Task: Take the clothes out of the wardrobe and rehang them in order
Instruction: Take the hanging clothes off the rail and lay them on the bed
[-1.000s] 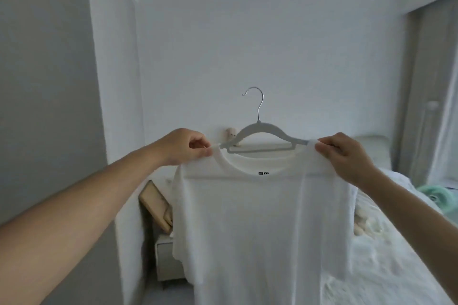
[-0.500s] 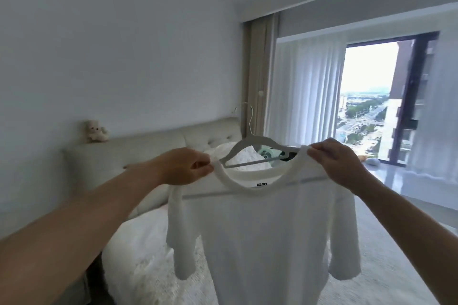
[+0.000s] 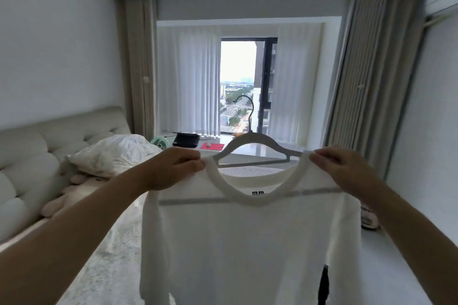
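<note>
left grip (image 3: 173, 168): pinching shirt (image 3: 247, 242) shoulder, fingers curled
right grip (image 3: 347, 168): pinching other shoulder
hanger (image 3: 255, 142): between grips, inside collar
bed (image 3: 109, 242): below left grip

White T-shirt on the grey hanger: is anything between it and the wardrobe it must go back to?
Cannot be judged: no wardrobe is in view. The left hand and right hand pinch the shoulders of the white T-shirt on its grey plastic hanger, held up in open air facing the window, with the bed below left.
</note>
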